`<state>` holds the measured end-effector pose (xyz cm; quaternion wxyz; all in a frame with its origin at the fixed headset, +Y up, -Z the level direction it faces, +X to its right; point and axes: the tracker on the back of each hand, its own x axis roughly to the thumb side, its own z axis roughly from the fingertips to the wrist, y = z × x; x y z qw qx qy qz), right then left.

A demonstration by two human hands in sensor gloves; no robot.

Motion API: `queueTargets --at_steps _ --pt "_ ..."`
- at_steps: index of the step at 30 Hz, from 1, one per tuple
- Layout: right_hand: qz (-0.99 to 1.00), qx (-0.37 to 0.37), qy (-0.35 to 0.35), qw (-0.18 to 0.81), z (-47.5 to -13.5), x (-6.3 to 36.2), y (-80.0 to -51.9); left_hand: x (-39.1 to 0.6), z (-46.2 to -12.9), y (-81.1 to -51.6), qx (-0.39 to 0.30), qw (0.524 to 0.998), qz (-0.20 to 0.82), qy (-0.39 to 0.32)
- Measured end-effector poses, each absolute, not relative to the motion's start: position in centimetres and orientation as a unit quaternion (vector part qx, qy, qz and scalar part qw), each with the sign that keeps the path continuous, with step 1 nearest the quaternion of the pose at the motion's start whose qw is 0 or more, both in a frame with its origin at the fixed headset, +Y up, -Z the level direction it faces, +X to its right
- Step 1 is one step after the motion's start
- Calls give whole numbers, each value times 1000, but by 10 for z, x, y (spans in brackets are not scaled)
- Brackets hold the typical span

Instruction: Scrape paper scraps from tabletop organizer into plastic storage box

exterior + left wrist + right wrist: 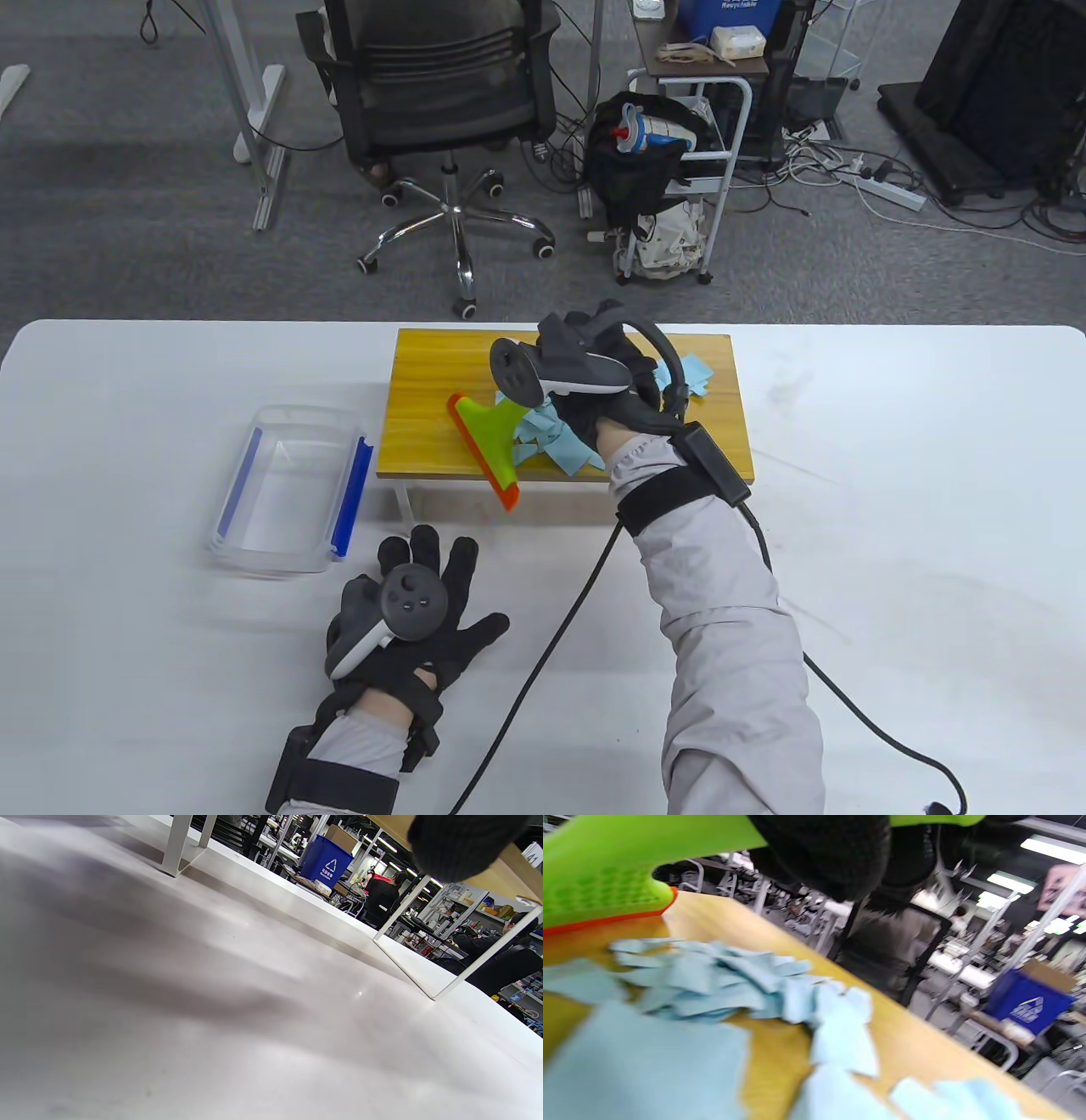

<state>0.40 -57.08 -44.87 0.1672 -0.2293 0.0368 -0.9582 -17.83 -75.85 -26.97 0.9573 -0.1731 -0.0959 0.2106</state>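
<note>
Right hand [615, 399] grips the handle of a green scraper [490, 441], fingers wrapped around it; the orange blade edge rests on the wooden tabletop organizer [424, 407], running diagonally and overhanging the near edge. Left hand [407, 611] lies flat on the white table [891, 526], fingers spread, holding nothing.

Blue paper scraps [551, 437] sit heaped directly on the hand side of the blade, touching it, with a second small cluster near the far right corner of the organizer, beyond the hand. The plastic storage box [288, 488] stands on the table to the left of the organizer, just beside its left end, lower than the top surface.

Risks, as judged: the box mouth does not sit directly beneath the organizer's edge, so scraps pushed off the left end could land on the table in the gap. Light paper may slip under or around the blade ends. The unheld box could slide if struck. The far cluster could be missed in one pass.
</note>
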Motion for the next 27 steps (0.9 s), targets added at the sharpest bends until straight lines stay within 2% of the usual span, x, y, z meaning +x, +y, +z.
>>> queueTargets --at_steps 6,13,18,27 --pt "-955 -186 89 215 -454 15 -569 -179 -270 -758 -172 957 211 -97" --pt "-956 -145 87 238 -457 22 -559 -179 -270 -758 -173 957 213 -98" --pt "-977 -113 103 147 -461 31 -552 -179 -270 -759 -174 957 213 -98" --pt "-977 -87 45 191 -459 24 -582 -179 -270 -759 -176 956 215 -97"
